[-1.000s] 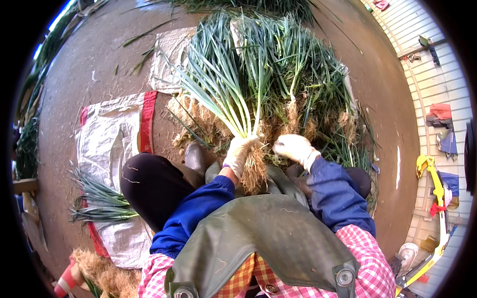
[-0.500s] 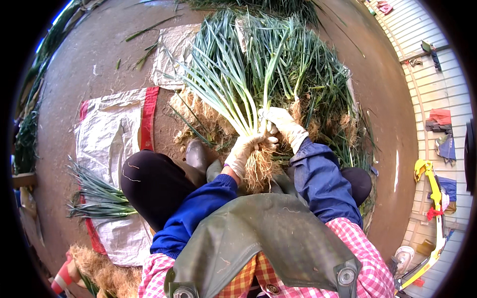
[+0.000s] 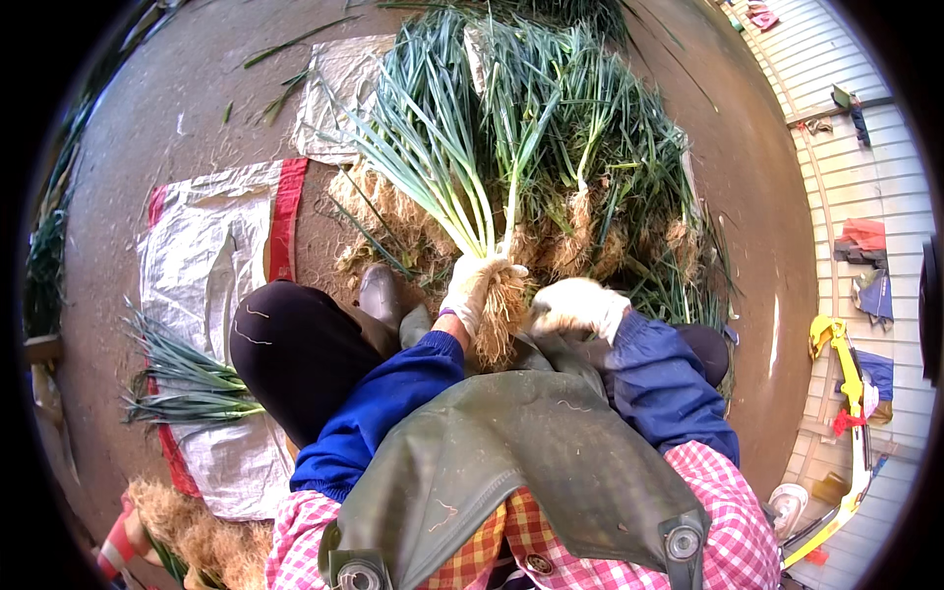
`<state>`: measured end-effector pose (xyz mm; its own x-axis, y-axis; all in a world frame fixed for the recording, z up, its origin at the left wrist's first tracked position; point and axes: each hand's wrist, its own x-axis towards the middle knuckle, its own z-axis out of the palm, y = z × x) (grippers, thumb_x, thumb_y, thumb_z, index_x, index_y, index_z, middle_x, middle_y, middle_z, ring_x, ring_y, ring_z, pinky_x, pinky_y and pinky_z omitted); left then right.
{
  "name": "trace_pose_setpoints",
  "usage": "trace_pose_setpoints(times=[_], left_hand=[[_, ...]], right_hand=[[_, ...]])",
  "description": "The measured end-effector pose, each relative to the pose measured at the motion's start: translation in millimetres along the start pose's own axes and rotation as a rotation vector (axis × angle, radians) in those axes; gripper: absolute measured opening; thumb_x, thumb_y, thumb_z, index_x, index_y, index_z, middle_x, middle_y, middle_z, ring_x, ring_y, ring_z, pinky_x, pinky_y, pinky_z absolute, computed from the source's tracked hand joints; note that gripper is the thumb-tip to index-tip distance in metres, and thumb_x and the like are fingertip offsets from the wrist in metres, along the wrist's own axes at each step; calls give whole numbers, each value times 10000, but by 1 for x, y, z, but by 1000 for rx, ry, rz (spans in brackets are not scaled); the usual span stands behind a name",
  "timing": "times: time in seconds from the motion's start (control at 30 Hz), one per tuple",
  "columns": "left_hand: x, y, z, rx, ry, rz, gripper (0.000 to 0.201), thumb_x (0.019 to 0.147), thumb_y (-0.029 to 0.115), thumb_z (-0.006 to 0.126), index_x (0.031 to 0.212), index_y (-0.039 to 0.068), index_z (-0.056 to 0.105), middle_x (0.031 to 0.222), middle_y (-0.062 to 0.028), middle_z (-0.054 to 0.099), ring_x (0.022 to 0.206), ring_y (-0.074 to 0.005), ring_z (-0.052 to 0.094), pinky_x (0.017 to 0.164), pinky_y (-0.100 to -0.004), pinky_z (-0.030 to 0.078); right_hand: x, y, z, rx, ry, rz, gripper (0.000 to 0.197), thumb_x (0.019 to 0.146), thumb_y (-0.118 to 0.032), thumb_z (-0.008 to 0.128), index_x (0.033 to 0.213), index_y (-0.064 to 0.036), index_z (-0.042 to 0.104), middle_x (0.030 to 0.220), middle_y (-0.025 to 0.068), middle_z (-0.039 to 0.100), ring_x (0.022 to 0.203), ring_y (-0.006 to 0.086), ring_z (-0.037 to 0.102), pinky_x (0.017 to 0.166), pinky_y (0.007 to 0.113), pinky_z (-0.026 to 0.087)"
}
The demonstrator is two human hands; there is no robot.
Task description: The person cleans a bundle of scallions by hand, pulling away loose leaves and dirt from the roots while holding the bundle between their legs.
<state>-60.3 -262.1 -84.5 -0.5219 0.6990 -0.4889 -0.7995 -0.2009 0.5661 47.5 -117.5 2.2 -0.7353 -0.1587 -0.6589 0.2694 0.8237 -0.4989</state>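
Note:
My gloved left hand [image 3: 472, 289] is closed round the pale stems of a bunch of green onions [image 3: 466, 208]. Their leaves fan out up and to the left, and a tangle of tan roots [image 3: 503, 320] hangs below the fist. Close to the right of those roots is my gloved right hand [image 3: 578, 307], apart from the bunch and blurred by motion; its fingers cannot be made out clearly. Beyond both hands lies a large heap of green onions [image 3: 610, 128], roots toward me.
On the left, a white sack with red edges [image 3: 202, 256] lies flat, with a small pile of green onions [image 3: 187, 379] on it. Another pale sack [image 3: 339, 93] lies by the heap. A rooty bundle [image 3: 202, 521] is at lower left. A yellow-and-white long-handled tool [image 3: 854, 423] stands by the right wall.
My right hand has left the stems and moved down beside the roots. A stalk that stood at its fingers now sits with the bunch in my left hand.

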Motion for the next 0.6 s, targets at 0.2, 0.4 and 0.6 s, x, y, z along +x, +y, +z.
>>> trace_pose_setpoints(times=[0.2,0.4,0.6], left_hand=[[-3,-1,2,68,-24,20,153,779,36,575,881,-76,603,751,-182,675,606,-222,656,554,-278,538],[-3,-4,4,122,19,26,171,755,31,599,906,-47,612,715,-151,667,570,-199,632,543,-281,521],[-8,-1,8,70,99,48,171,750,27,604,912,-28,610,706,-89,637,550,-173,601,526,-270,488]], right_hand=[[53,-9,-51,107,760,388,437,795,-504,616,775,-68,602,710,98,611,659,260,552,639,374,435],[129,14,-52,-346,547,492,315,775,-380,564,770,-72,627,732,134,628,734,344,618,662,455,471],[110,4,-48,398,521,-19,265,795,-317,624,792,-53,628,663,42,602,597,211,601,548,345,477]])
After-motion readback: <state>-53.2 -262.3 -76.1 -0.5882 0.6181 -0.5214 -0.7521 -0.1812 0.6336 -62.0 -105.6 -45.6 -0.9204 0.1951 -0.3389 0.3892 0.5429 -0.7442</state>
